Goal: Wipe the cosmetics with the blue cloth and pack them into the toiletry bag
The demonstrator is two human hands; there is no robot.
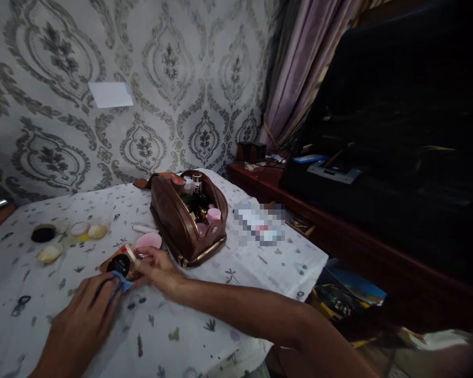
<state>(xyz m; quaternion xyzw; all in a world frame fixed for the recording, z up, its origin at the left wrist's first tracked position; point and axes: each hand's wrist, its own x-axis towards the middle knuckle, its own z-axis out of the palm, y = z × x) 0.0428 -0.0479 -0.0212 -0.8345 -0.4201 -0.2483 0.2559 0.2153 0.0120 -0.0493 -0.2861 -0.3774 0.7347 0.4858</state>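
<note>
My left hand (82, 315) lies on the white patterned tablecloth (169, 336), its fingers pinching a small blue piece (120, 282) beside a round black compact (118, 264). My right hand (157, 268) reaches across from the right, fingers curled around the edge of that compact and a small orange-brown case (120, 254). A pink round lid (148, 241) lies just behind my right hand. An open brown leather cosmetics bag (181, 223), full of small bottles and jars, stands just beyond both hands.
At the left of the table lie a black round lid (43, 232), pale round puffs (89, 230) and a yellowish sponge (49, 254). A dark wooden cabinet (339, 231) with a large black screen (410, 131) stands to the right. Patterned wall behind.
</note>
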